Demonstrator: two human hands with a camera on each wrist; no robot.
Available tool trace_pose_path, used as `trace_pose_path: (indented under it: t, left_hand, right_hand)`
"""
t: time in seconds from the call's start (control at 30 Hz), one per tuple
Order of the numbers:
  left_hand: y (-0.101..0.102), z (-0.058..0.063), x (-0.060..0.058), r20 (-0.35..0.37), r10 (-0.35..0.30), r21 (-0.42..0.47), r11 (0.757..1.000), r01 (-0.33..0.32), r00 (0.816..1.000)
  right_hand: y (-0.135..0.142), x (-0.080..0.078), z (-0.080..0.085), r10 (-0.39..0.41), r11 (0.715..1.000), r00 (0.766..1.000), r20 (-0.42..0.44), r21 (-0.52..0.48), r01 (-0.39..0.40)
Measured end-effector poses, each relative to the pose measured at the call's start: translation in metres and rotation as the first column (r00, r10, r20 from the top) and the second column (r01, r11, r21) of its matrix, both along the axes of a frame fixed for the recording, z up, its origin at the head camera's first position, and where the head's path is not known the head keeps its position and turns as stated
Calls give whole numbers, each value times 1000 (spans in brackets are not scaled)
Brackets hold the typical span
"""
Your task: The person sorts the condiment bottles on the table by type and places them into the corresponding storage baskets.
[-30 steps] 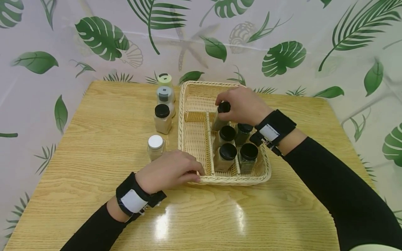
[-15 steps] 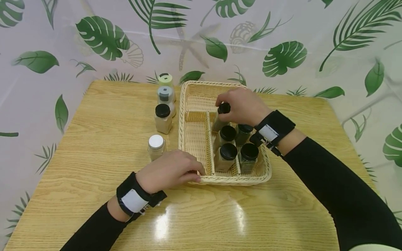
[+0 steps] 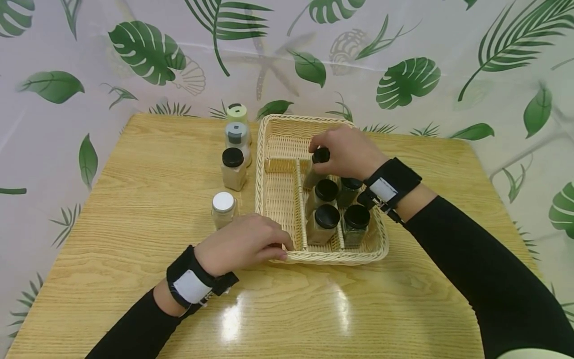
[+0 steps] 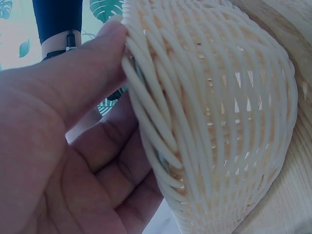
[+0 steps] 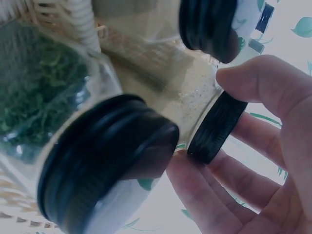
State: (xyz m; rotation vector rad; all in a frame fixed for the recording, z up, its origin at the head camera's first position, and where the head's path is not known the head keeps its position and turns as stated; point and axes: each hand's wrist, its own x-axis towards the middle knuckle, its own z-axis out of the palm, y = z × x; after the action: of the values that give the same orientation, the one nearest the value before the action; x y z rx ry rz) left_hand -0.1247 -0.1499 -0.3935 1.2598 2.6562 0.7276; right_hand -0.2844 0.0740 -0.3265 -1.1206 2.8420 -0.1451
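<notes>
My right hand [image 3: 350, 151] reaches over the wicker basket [image 3: 336, 257] and holds a spice jar [image 3: 320, 155] by its black lid, thumb on one side and fingers on the other. In the right wrist view this jar [image 5: 183, 97] contains a pale powder. It stands tilted in the middle compartment, behind two other black-lidded jars [image 3: 326, 190]. Beside it is a jar of green dried herbs [image 5: 44, 92]. With thumb and fingertips my left hand [image 3: 244, 244] grips the basket's near left corner; the left wrist view shows the thumb on the woven rim [image 4: 146, 92].
Left of the basket stand a white-lidded jar [image 3: 223, 207], a black-lidded jar [image 3: 233, 172], a grey-topped bottle [image 3: 236, 133] and a yellow-green-topped one [image 3: 236, 112]. Two black-lidded jars [image 3: 356, 222] fill part of the right compartment. Leaf-print cloth [image 3: 287, 60] hangs behind the wooden table [image 3: 287, 319].
</notes>
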Motion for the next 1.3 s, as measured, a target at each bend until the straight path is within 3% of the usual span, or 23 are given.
trace_pose_path:
  t: [1.3]
  left_hand:
    - [1, 1, 0, 2, 2, -3, 1000, -2, 1000]
  right_hand:
    - [1, -4, -8, 13, 1000, 1000, 25, 15, -13]
